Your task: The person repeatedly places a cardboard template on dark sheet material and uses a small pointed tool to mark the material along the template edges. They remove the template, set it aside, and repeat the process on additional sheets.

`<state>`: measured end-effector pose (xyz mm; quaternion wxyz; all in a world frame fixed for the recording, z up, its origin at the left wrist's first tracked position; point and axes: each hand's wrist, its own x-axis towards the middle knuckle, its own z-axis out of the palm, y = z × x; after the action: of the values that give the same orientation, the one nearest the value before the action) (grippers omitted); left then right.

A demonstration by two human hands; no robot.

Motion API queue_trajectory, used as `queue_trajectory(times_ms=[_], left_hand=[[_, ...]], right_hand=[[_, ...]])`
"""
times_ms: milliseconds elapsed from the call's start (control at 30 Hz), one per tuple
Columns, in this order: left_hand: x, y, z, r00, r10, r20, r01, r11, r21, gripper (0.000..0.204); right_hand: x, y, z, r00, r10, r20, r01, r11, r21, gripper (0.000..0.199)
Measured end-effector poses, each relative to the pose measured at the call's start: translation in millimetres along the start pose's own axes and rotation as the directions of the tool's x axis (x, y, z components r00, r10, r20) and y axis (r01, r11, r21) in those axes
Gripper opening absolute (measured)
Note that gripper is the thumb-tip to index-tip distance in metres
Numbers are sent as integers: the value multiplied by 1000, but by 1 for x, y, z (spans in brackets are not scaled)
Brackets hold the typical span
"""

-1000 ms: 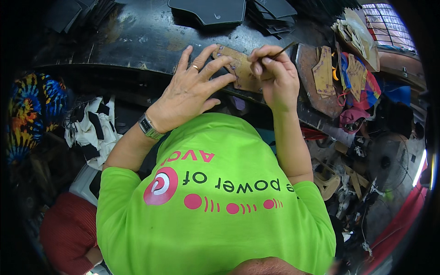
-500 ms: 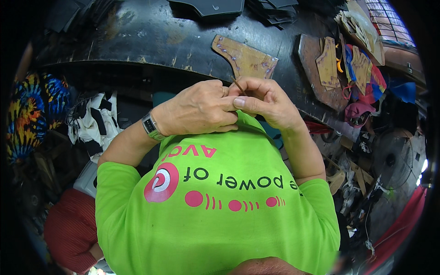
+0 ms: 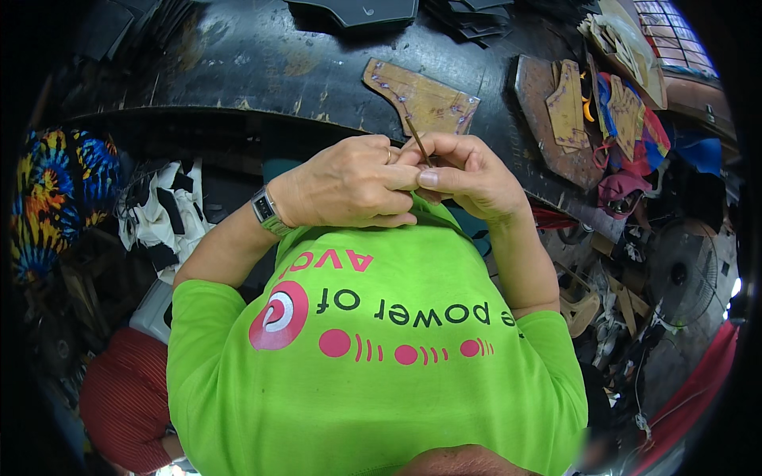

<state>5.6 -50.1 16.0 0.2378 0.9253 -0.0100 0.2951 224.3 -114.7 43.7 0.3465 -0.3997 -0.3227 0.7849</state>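
In front of my chest, over the near edge of the dark worktable (image 3: 254, 87), my two hands meet at the fingertips. Between the thumb and fingers of my right hand (image 3: 480, 182) a thin brown stick (image 3: 413, 133) is pinched, slanting up toward the table. My left hand (image 3: 341, 186), with a watch on its wrist and a ring, is closed, its fingertips touching those of the right; anything inside it is hidden. Just beyond them lies a tan pattern board (image 3: 421, 91) with pen marks.
Stacked dark sheets (image 3: 365, 11) lie at the far edge. At right rest a brown board (image 3: 540, 119), tan patterns (image 3: 566, 107) and coloured cloth (image 3: 652, 135). A fan (image 3: 681, 274) stands on the right; someone in red (image 3: 123, 397) is at lower left.
The thin stick now stands out farther above my fingers and nearer upright. Both hands have shifted very slightly to the right, still together.
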Motion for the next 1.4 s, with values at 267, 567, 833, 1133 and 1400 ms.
queue_trajectory(times_ms=[267, 567, 833, 1133, 1400], left_hand=[[-4, 3, 1, 998, -64, 1, 64, 992, -109, 30], [-2, 8, 12, 996, -86, -2, 86, 995, -59, 32], [-7, 5, 16, 996, -92, -9, 91, 992, -92, 35], [-5, 12, 2, 981, -118, 157, 130, 989, -70, 32], [-11, 0, -33, 952, -303, -41, 306, 949, 81, 15]], right_hand=[[1, 16, 10, 995, -76, -69, 73, 996, -47, 19], [12, 19, 14, 981, -67, -179, 69, 998, 2, 32], [2, 26, 7, 976, -131, -175, 94, 975, -203, 14], [5, 18, 13, 729, -634, -259, 195, 555, -809, 10], [-7, -5, -27, 734, -666, -135, 38, 240, -970, 35]])
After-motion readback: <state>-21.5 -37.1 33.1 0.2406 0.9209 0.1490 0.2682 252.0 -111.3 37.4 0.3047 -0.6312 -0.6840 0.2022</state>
